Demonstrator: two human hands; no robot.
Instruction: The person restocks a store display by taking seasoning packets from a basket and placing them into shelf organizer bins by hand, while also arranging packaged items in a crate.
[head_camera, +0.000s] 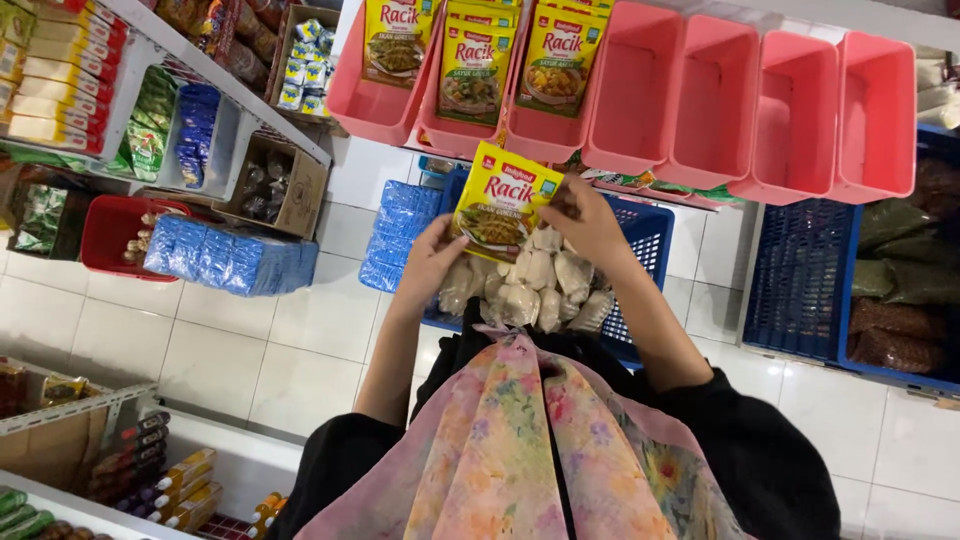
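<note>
While both hands pinch it, yellow sachet (497, 203), fingers (566, 203) at edges

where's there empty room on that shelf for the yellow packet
The four pink bins on the right stand bare, beside the three bins filled with yellow packets. Both hands, left hand and right hand, hold a yellow packet over the crowded blue basket of pale bags.

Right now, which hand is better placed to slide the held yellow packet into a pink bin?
Probably the right hand: it grips the yellow packet's upper edge, nearest the pink bins. The left hand only supports the lower corner, farther from them.
</note>
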